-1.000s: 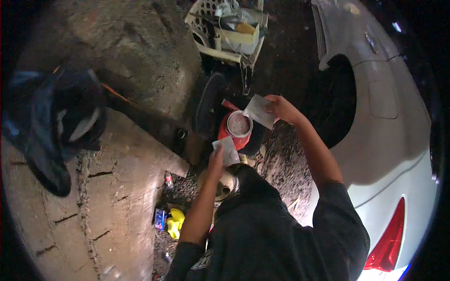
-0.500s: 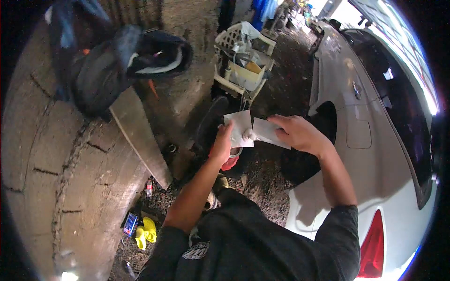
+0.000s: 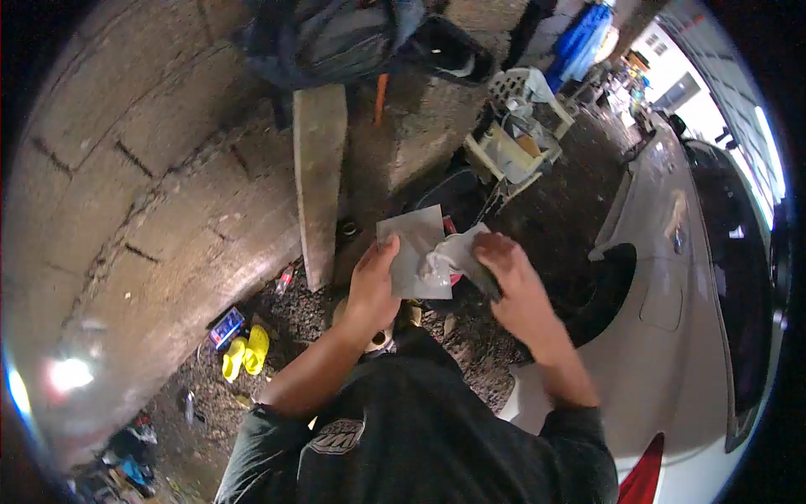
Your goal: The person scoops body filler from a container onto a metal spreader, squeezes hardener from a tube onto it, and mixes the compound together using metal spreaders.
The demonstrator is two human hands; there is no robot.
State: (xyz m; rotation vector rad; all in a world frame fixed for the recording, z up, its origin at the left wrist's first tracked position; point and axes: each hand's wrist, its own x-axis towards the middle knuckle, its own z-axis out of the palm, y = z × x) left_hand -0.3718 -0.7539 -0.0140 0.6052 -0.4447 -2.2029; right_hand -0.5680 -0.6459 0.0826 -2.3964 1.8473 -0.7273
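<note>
My left hand point(image 3: 374, 290) grips a flat, pale square plate point(image 3: 410, 239) by its left edge, with the thumb on top. A lump of white paste point(image 3: 433, 269) lies smeared near the plate's right side. In my right hand point(image 3: 514, 277) is a flat, light-coloured spreader point(image 3: 463, 245), held at its outer end. Its inner edge meets the paste at the plate's right edge. Below and behind the plate, small patches of something red point(image 3: 454, 277) show, mostly hidden.
A white car point(image 3: 621, 336) stands close on my right. Ahead is a white plastic chair point(image 3: 477, 153) loaded with containers. A plank point(image 3: 317, 189) leans on the block wall point(image 3: 185, 143) beneath a dark bag point(image 3: 336, 50). Yellow shoes point(image 3: 252, 349) and a blue box point(image 3: 227, 328) lie on the ground.
My view has swung left, so the car and chair sit further right. The spreader has come in from beside the plate onto the paste, which is now more spread out.
</note>
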